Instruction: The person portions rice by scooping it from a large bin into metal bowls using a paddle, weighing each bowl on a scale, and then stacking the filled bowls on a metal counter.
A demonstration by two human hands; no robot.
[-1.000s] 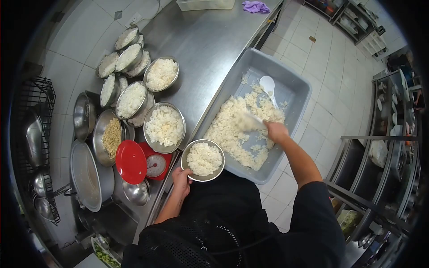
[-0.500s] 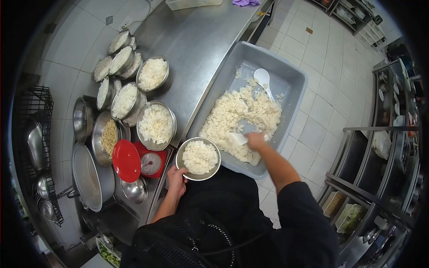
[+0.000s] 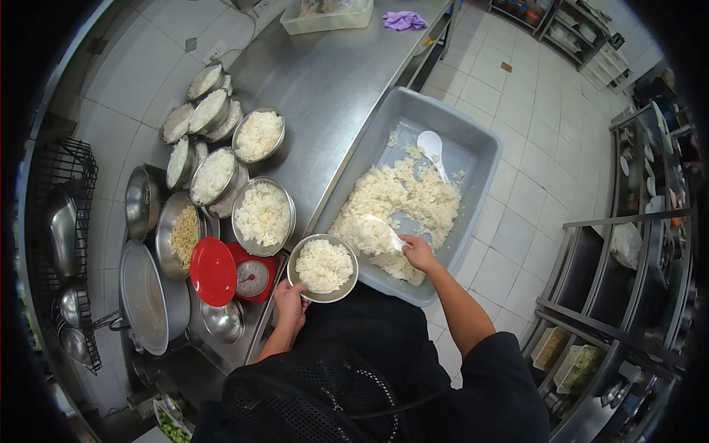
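Observation:
My left hand (image 3: 291, 304) grips the rim of a metal bowl (image 3: 353, 284) with cooked rice (image 3: 325, 266) in it, beside the tub's near corner. In my right hand (image 3: 419, 253) is the handle of a white rice paddle (image 3: 397, 241), its blade partly under rice. That rice (image 3: 402, 188) lies heaped in a large grey tub (image 3: 484, 148). A second white rice paddle (image 3: 430, 143) rests on the rice toward the far end. Left of the held bowl stands a red kitchen scale (image 3: 252, 277) with a round dial and a tilted red pan (image 3: 212, 272).
Several rice-filled metal bowls (image 3: 263, 214) are stacked on the steel table (image 3: 317, 88). A bowl of chopped yellowish food (image 3: 184, 235) and a big metal pot (image 3: 151, 295) stand left. A purple cloth (image 3: 405, 21) and plastic container (image 3: 325, 21) lie far back. Shelving (image 3: 591, 273) lines the right.
My right hand has shifted left and slightly down, and the paddle blade now points up and left with rice over it. My left hand still holds the bowl. The camera view has shifted slightly.

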